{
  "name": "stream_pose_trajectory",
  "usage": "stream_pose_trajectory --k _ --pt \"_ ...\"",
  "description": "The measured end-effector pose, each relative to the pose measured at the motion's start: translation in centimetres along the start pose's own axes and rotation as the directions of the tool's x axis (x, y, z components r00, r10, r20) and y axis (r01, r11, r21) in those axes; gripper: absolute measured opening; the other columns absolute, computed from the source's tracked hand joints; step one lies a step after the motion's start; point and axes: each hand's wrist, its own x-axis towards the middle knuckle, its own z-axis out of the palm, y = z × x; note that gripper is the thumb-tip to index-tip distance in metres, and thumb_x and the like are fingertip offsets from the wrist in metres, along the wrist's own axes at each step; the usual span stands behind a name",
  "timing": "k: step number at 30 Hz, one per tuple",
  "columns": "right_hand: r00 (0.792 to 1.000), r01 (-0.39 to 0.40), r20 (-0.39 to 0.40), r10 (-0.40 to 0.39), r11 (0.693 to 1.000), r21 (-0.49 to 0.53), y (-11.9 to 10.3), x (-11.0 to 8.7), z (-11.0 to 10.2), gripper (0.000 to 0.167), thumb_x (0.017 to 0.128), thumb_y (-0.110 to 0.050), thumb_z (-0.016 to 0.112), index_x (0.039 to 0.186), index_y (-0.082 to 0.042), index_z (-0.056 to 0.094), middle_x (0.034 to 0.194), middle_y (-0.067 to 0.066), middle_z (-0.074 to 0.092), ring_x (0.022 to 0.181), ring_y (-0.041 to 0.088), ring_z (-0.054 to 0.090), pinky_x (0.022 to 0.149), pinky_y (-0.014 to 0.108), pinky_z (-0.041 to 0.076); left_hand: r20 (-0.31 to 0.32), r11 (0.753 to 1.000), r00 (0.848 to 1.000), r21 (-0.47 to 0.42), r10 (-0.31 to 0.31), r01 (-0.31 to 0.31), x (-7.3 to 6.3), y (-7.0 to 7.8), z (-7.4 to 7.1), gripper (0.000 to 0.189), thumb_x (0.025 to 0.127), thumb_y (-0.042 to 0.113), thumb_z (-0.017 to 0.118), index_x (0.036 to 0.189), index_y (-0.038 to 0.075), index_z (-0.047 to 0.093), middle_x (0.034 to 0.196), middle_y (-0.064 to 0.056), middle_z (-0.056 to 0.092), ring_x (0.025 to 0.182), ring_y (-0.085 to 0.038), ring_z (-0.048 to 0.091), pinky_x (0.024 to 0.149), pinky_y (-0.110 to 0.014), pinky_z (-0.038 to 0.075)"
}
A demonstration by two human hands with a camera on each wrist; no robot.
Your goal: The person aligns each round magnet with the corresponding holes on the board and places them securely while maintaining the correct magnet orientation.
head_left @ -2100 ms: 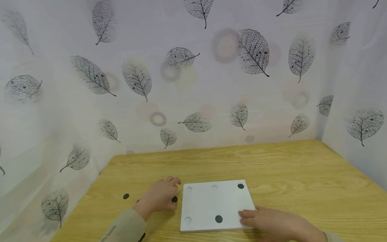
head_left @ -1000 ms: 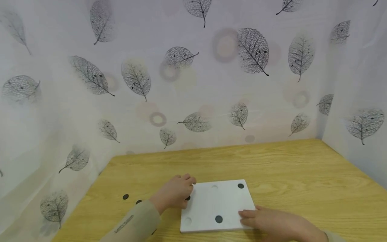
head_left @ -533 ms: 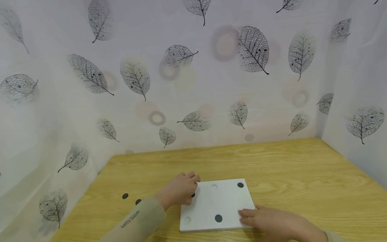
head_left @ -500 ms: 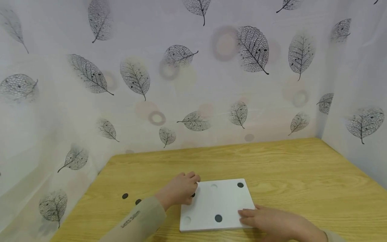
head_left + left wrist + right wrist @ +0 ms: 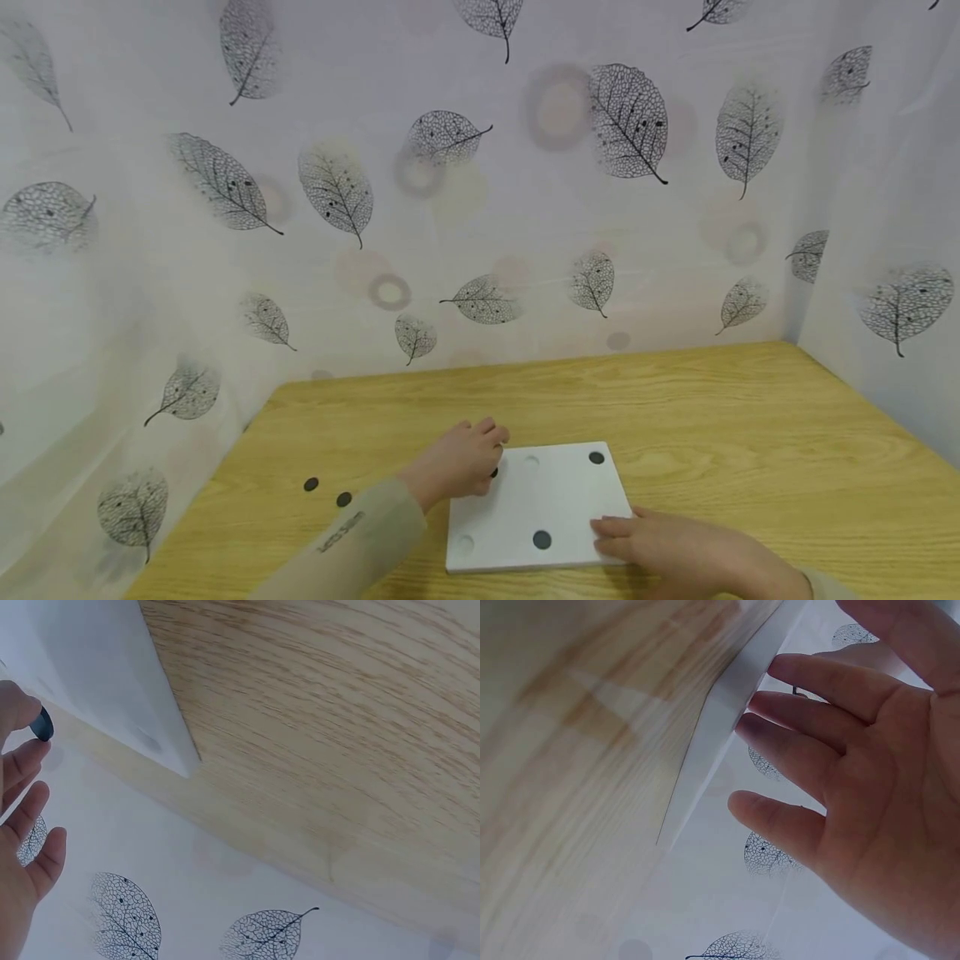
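My left hand (image 5: 461,460) is over the far left part of a flat white board (image 5: 525,508), pinching a small black disc (image 5: 43,724) between thumb and finger; its other fingers spread loosely. The board has round shallow recesses. One black disc (image 5: 596,457) lies in the far right recess and a second disc (image 5: 542,540) sits at the near edge. Bare recesses show at the far middle and the near left corner (image 5: 466,546); the far left corner is hidden by my left hand. My right hand (image 5: 678,550) rests straight fingertips (image 5: 754,727) on the board's right edge.
Two loose black discs, a farther disc (image 5: 311,484) and a nearer disc (image 5: 343,499), lie on the wooden table (image 5: 712,425) left of the board. A pale leaf-patterned sheet (image 5: 510,225) encloses the table's back and sides.
My left hand has carried the black disc from the table beside the board rightward over its far left part, lately shifting a little farther right and away. My right hand has stayed in place.
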Motion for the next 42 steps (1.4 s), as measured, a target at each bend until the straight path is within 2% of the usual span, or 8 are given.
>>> stream_pose_trajectory --k 6,15,21,29,36,42 --pt "1.0 0.003 -0.003 -0.003 1.0 -0.016 0.0 0.1 0.0 0.051 0.076 -0.028 0.068 0.122 -0.014 0.054 0.128 0.002 0.046 0.111 0.014 0.047 0.087 0.04 0.041 -0.004 1.0 1.0 0.018 -0.004 0.004 0.6 0.3 -0.1 0.015 0.081 0.025 0.06 0.091 0.015 0.066 0.114 0.007 0.049 0.099 -0.011 0.043 0.074 -0.027 0.043" --pt "0.995 -0.086 0.054 0.082 0.994 0.063 -0.2 0.0 -0.1 0.051 0.076 -0.032 0.066 0.124 -0.019 0.053 0.13 -0.004 0.044 0.113 0.019 0.046 0.087 0.039 0.041 -0.021 0.999 1.0 0.046 0.009 -0.008 1.9 1.0 -0.4 0.018 0.086 0.023 0.055 0.096 0.015 0.067 0.114 0.007 0.049 0.099 -0.011 0.043 0.074 -0.026 0.043" --pt "0.996 -0.076 0.055 0.073 0.995 0.066 -0.1 0.0 0.0 0.05 0.078 -0.036 0.064 0.124 -0.019 0.052 0.13 -0.004 0.044 0.112 0.023 0.047 0.085 0.039 0.042 0.011 0.999 1.0 0.049 -0.004 0.004 2.8 1.4 -0.6 0.02 0.087 0.025 0.054 0.1 0.016 0.066 0.115 0.007 0.047 0.099 -0.011 0.043 0.074 -0.025 0.043" --pt "0.998 -0.057 0.04 0.055 0.998 0.036 -0.1 0.0 0.0 0.051 0.078 -0.034 0.065 0.124 -0.018 0.052 0.13 -0.003 0.044 0.112 0.022 0.047 0.085 0.039 0.042 -0.003 0.997 1.0 0.083 -0.003 0.003 3.8 1.7 -0.2 0.021 0.089 0.026 0.051 0.1 0.016 0.065 0.113 0.006 0.048 0.097 -0.012 0.043 0.071 -0.025 0.043" --pt "0.997 -0.062 0.04 0.06 0.997 0.041 -0.1 0.1 0.0 0.052 0.076 -0.031 0.067 0.124 -0.017 0.052 0.13 -0.002 0.045 0.113 0.017 0.046 0.087 0.041 0.041 0.023 0.998 1.0 0.06 -0.02 0.018 4.3 1.9 -0.6 0.021 0.089 0.027 0.052 0.102 0.016 0.065 0.115 0.006 0.048 0.099 -0.011 0.044 0.077 -0.025 0.044" --pt "0.996 -0.07 0.052 0.067 0.995 0.067 -0.1 0.2 -0.1 0.052 0.076 -0.032 0.067 0.124 -0.018 0.053 0.129 -0.003 0.045 0.113 0.014 0.046 0.088 0.041 0.04 0.005 0.997 1.0 0.079 -0.015 0.015 4.4 1.9 -0.7 0.023 0.087 0.029 0.055 0.103 0.017 0.064 0.114 0.007 0.048 0.099 -0.011 0.044 0.078 -0.026 0.044"
